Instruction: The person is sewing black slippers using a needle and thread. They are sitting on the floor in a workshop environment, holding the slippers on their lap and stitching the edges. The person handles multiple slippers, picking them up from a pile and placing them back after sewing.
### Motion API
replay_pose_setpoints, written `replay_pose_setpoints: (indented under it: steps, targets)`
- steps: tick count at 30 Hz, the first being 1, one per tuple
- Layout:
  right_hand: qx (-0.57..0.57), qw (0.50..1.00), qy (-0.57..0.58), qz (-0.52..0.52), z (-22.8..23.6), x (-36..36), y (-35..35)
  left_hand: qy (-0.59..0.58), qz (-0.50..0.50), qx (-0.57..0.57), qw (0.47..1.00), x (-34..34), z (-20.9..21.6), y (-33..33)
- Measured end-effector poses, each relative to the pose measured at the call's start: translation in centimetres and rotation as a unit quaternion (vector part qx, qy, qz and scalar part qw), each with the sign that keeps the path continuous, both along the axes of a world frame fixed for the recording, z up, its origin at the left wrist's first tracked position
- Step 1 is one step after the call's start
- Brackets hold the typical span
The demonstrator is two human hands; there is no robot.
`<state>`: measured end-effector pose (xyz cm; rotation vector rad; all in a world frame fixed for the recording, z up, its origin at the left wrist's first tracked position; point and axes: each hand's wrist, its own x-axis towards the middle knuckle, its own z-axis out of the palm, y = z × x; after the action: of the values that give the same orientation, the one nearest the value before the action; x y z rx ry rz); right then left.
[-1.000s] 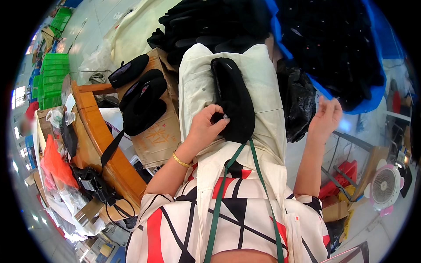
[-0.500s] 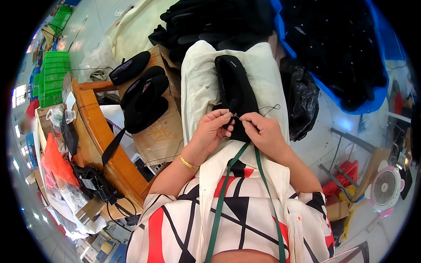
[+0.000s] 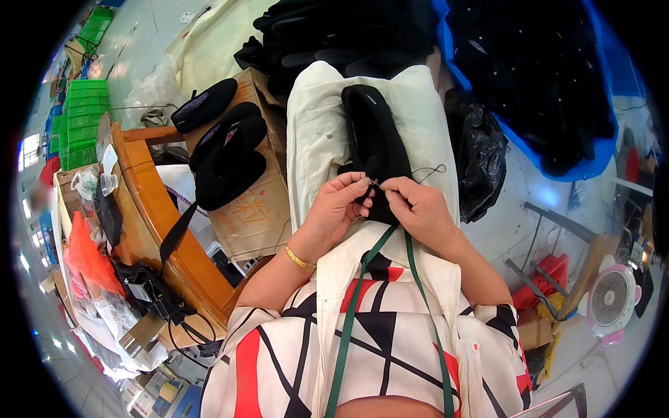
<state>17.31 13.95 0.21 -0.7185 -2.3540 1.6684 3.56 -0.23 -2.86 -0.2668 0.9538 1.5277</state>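
Black slipper point(image 3: 375, 143) lies lengthwise along the cream apron point(image 3: 317, 132) spread over the person's lap, its heel end toward the body. At the lap's left edge a cardboard box point(image 3: 252, 216) carries more black slippers point(image 3: 226, 157), beside a wooden bench point(image 3: 150, 202). The left hand point(image 3: 338, 209), gold bangle point(image 3: 298, 258) at its wrist, pinches a fine needle at the slipper's heel; the right hand point(image 3: 418, 209) pinches there too, fingertips nearly touching. A dark thread point(image 3: 428, 171) loops right. A black bag point(image 3: 477, 164) sits at the right edge.
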Motion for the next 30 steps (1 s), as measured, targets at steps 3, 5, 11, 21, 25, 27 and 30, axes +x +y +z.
replay_pose_setpoints:
  steps: [3, 5, 11, 21, 25, 27, 30]
  targets:
    - [0.003, 1.000, -0.003, 0.002, -0.1, 0.0, 0.0, 0.007, -0.004, 0.001, 1.000, 0.1, 0.1, 0.0]
    - [-0.002, 1.000, -0.010, 0.003, 0.0, 0.0, 0.0, 0.018, 0.001, -0.002, 1.000, 0.2, 0.3, 0.0]
    - [-0.041, 0.999, -0.026, -0.006, -0.3, 0.1, -0.2, 0.044, 0.021, 0.001, 0.999, 0.6, 0.7, 0.1]
    - [-0.294, 0.952, -0.074, -0.042, -2.2, 1.6, -1.0, 0.191, -0.073, -0.032, 0.978, 0.6, 1.3, 0.2]
    - [-0.324, 0.942, -0.058, -0.063, -3.0, 1.8, -1.6, 0.222, -0.104, -0.029, 0.969, 0.3, 1.7, 0.1]
    - [-0.323, 0.943, -0.049, -0.064, -3.1, 1.8, -1.7, 0.228, -0.116, -0.033, 0.966, 0.2, 1.5, 0.1]
    - [-0.317, 0.945, -0.045, -0.060, -3.3, 1.8, -1.7, 0.237, -0.131, -0.038, 0.962, 0.1, 1.4, 0.0]
